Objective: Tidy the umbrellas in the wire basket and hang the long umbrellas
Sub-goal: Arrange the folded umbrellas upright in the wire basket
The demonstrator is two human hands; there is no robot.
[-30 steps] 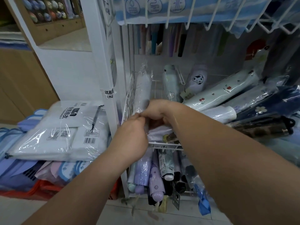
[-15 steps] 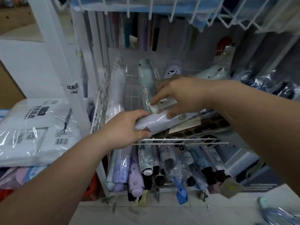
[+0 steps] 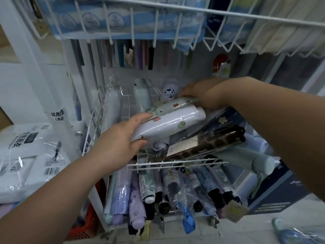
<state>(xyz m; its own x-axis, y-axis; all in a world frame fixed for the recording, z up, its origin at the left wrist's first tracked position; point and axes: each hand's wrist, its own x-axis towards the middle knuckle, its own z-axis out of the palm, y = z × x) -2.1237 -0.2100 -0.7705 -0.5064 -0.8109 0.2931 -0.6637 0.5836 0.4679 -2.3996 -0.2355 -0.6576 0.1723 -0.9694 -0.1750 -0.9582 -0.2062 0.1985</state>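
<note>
The person's left hand [image 3: 116, 147], at eight o'clock of the wire basket [image 3: 175, 163], has its grip closed round the near end of a white folded umbrella [image 3: 168, 124], thumb on top and fingers curled beneath. The right hand [image 3: 202, 95], at one o'clock, grips the far end of a cherry-print umbrella [image 3: 175, 106] that touches the white one. Both umbrellas lie slantwise above the heap.

The tidying looks partly done. From ten to twelve o'clock a clear-wrapped umbrella [image 3: 112, 110], a mint umbrella [image 3: 140, 92] and a dog-print umbrella [image 3: 169, 92] point front to back. From three to five o'clock a navy flowered umbrella [image 3: 223, 118], a dark brown umbrella [image 3: 211, 143] and a pale green umbrella [image 3: 255, 161] jutting past the rim lie crosswise, unsorted. The lower basket's row [image 3: 158, 191] appears orderly. Hanging the long umbrellas seems wholly ahead, though the slim shapes at the back, at twelve o'clock, are too blurred to identify.
</note>
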